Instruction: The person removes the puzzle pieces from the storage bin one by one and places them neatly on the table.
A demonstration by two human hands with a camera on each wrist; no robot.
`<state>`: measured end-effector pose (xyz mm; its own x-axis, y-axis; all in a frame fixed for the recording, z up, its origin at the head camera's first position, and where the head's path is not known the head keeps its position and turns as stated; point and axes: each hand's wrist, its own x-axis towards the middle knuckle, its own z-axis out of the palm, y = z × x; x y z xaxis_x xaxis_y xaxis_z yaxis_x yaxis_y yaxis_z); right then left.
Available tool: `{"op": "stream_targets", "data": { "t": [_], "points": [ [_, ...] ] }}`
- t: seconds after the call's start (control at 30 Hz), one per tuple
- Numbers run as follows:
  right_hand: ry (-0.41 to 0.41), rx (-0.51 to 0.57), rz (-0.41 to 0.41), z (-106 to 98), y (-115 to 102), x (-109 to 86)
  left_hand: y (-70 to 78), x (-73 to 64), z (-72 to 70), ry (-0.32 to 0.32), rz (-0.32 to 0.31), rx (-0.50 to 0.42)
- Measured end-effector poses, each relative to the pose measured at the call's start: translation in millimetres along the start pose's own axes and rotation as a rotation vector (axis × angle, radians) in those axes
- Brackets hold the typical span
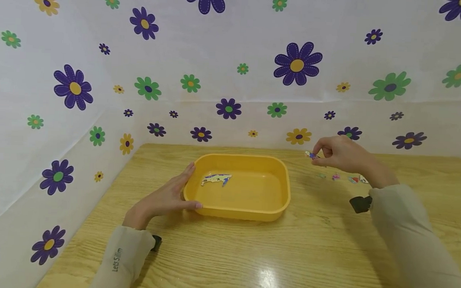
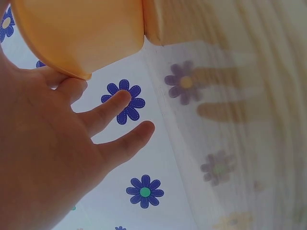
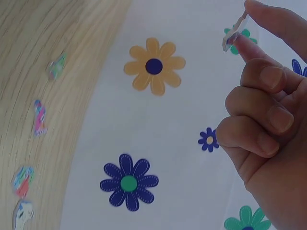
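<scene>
A yellow plastic tub [image 1: 235, 213] stands on the wooden table, and a flat cream-and-blue cutout [image 1: 216, 179] lies inside it at the left. My left hand [image 1: 167, 196] rests against the tub's left end with fingers spread and fairly straight, the thumb along the front rim. In the left wrist view, the nearer fingers of this hand [image 2: 72, 110] touch the tub wall [image 2: 81, 33]. To the right of the tub, my right hand [image 1: 342, 154] is raised over the table's back edge. Its thumb and index finger pinch a small flat cream-and-blue cutout [image 1: 312, 155], seen edge-on in the right wrist view.
Several small colourful cutouts lie in a row under the right forearm, among them a green one [image 3: 56, 67], a pink one [image 3: 40, 118], a red-and-blue one [image 3: 23, 181] and a white one [image 3: 23, 214]. A flower-printed white sheet [image 1: 218, 46] rises behind and left of the table.
</scene>
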<state>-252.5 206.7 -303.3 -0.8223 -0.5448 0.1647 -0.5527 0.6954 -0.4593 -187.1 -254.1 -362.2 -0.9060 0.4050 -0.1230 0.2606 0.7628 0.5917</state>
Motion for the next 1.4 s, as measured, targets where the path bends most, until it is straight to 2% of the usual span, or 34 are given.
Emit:
{"op": "stream_targets", "data": {
  "t": [0.33, 0.63, 0.87, 1.07, 1.4],
  "points": [
    [0.02, -0.006, 0.035, -6.3, 22.8, -23.9, -0.9, 0.6, 2.2, -0.005, 0.0, -0.004],
    [0.033, -0.111, 0.036, -10.9, 40.2, -39.0, -0.2, -1.0, 2.9, -0.003, 0.0, -0.008],
    [0.035, -0.135, 0.074, -16.1, 49.7, -51.7, -0.3, -0.7, 2.1, 0.001, -0.009, -0.021],
    [0.008, -0.143, 0.139, -21.2, 60.7, -61.1, -0.1, -0.9, 1.6, 0.0, -0.011, -0.024],
    [-0.009, -0.19, 0.189, -29.4, 73.7, -77.0, 1.7, -0.5, -0.1, 0.0, -0.015, -0.02]
  ]
}}
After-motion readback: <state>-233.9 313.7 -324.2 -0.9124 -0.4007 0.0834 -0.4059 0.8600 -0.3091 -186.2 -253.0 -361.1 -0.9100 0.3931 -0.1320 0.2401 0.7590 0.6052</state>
